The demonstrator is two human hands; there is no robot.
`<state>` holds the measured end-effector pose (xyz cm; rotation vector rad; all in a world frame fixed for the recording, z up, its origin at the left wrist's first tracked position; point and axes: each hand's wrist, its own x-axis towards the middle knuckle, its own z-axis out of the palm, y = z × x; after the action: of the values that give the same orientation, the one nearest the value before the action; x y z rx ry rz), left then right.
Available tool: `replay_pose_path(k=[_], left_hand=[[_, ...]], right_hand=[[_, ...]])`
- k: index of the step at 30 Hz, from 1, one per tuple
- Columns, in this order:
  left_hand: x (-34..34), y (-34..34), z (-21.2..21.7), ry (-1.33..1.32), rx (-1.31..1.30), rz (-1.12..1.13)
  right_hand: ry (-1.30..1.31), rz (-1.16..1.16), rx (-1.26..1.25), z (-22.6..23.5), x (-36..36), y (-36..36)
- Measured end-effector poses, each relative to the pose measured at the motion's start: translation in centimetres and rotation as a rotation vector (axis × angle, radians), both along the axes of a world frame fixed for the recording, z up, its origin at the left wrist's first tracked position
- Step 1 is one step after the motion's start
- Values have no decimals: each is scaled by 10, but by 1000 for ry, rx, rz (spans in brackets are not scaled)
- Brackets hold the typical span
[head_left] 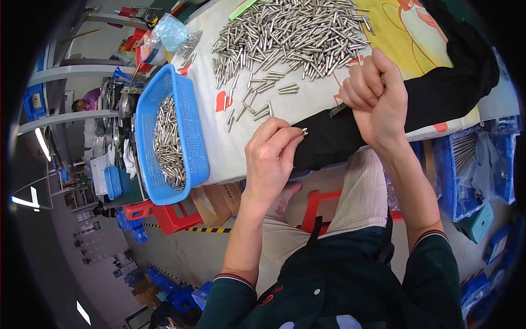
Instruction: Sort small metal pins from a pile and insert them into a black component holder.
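My left hand [271,156] is closed in a pinch, and the bright end of a small metal pin [305,131] pokes out between its thumb and fingertips. Curled into a fist, my right hand [378,98] is raised a little higher and to the right. A flat grey metal piece [338,110] sticks out beside the fist's lower fingers; most of it is hidden. Under both hands lies a black cloth [329,137] along the table's near edge. Beyond them spreads a big heap of shiny metal pins [290,35], with several loose ones nearer my left hand.
A blue perforated basket [193,129] partly filled with metal pins stands left on the patterned tablecloth [219,159]. Clear bags [170,34] lie at the far left. A red stool [174,219] is below the table; blue crates [455,175] stand at the right.
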<state>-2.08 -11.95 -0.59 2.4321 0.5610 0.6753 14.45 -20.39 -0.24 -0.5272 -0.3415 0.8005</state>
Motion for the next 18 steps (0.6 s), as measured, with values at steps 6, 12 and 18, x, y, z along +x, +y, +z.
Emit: replay_pose_path(k=[6,12,18], left_hand=[[1,-1,2,14,-5,10],[-1,0,4,12,16,-16],[1,-1,2,20,-18,-3]], right_hand=[[-571,-194,69,-3,1,-16],[-1503,129,-230,12,-27,-9],[-51,148,162,10,-1,-5]])
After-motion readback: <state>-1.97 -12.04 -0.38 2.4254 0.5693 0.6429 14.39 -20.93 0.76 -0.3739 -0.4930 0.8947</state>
